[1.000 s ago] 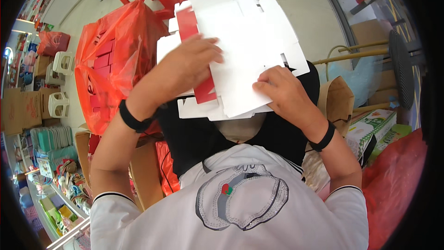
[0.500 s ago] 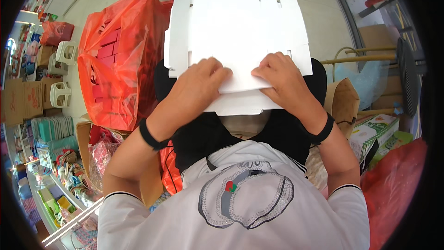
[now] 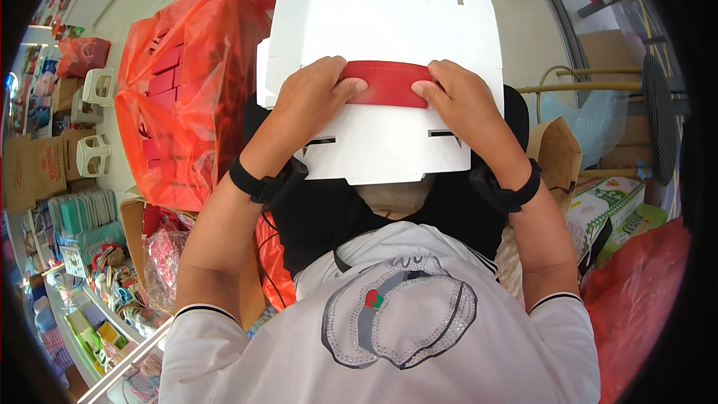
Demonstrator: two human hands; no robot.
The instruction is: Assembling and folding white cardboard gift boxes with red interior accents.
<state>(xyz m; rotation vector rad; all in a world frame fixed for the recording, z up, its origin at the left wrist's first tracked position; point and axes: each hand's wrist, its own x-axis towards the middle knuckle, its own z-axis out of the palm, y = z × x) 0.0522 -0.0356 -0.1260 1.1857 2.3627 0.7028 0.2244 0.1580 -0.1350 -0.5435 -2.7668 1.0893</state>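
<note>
Two bare hands in the head view share one red strip [image 3: 393, 84]: the left grip [image 3: 314, 97] is closed on its left end and the right grip [image 3: 460, 97] on its right end, each thumb laid over the near face, the fingers bent toward the upper edge with their tips hidden. The strip's long axis runs crosswise, from one grip straight over to the other, so neither hand is nearer to it; its middle lies bare between the thumb tips, which stand apart. It looks to be part of the white cardboard blank [image 3: 374, 19], whose broad panel spreads beyond both grips, away from the body, with notched flaps at its sides. On the body side of the grips lies a white flap [image 3: 385, 157] with two dark slots, the left slot [image 3: 321, 141] near the left grip, the right slot [image 3: 441, 134] near the right. Closer still to the body are black trousers [image 3: 329, 217]. Well left of the left grip stands a red plastic bag [image 3: 194, 37]; right of the right grip, a brown paper bag [image 3: 555, 150].
</note>
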